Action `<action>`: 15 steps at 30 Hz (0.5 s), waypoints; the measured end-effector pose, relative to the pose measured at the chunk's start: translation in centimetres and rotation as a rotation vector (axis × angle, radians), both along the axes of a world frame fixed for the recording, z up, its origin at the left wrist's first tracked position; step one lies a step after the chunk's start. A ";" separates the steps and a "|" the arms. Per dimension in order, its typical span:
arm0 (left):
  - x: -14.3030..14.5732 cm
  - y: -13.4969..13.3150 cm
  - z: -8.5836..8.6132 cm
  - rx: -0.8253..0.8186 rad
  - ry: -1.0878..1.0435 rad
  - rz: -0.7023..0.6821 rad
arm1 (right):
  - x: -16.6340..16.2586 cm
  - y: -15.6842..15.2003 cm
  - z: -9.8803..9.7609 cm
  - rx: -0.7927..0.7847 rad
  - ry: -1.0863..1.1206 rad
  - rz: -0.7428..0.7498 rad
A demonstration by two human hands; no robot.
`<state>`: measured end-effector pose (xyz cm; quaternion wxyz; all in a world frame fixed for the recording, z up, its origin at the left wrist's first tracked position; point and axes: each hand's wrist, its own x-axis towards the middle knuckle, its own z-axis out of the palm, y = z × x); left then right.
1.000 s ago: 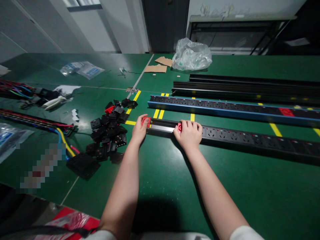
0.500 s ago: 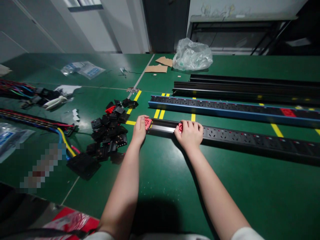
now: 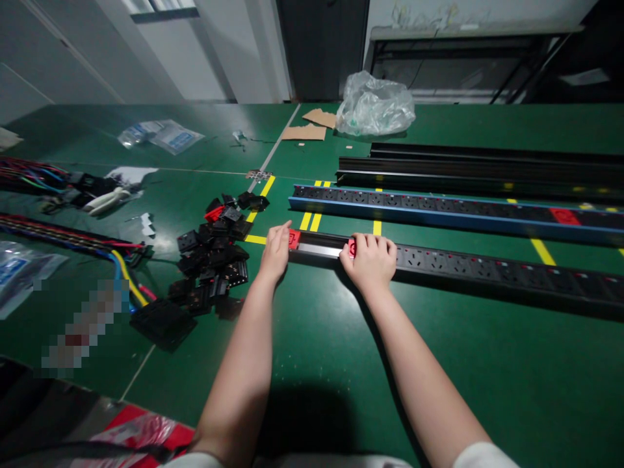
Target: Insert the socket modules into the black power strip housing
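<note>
A long black power strip [image 3: 487,276] lies across the green table, with a row of black sockets on its right part and a bare, shiny channel [image 3: 319,249] showing on its left. My left hand [image 3: 276,253] is at the strip's left end, its fingers closed together against a red socket module [image 3: 293,238] that sits level in the channel's mouth. My right hand [image 3: 370,260] is wrapped over the strip from above, covering part of it. By its thumb a second red socket module [image 3: 351,247] shows in part.
Loose black socket modules [image 3: 212,257] are heaped left of my left hand. Wire bundles [image 3: 63,231] lie farther left. Behind the strip are a blue power strip [image 3: 439,211] and black rails [image 3: 463,172]. A clear plastic bag [image 3: 375,107] and cardboard pieces [image 3: 305,133] lie at the back.
The red socket module at the left end has shifted slightly right and now sits flatter in the channel. My left hand moved slightly right with it; my right hand stayed in place.
</note>
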<state>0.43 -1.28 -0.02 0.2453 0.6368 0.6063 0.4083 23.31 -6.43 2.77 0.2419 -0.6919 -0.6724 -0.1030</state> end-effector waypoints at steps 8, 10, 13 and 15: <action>0.0 -0.2 0.4 0.064 0.174 -0.086 | 0.2 0.0 0.2 -0.033 0.007 -0.003; 0.3 -0.4 0.9 0.115 0.145 -0.044 | 0.1 -0.1 0.4 -0.019 0.018 0.003; 0.5 -0.8 1.5 0.128 0.186 -0.166 | -1.3 -0.7 0.7 0.026 0.022 0.045; 0.4 -0.8 1.7 0.155 0.177 -0.189 | -2.9 -1.4 0.6 0.025 -0.016 0.160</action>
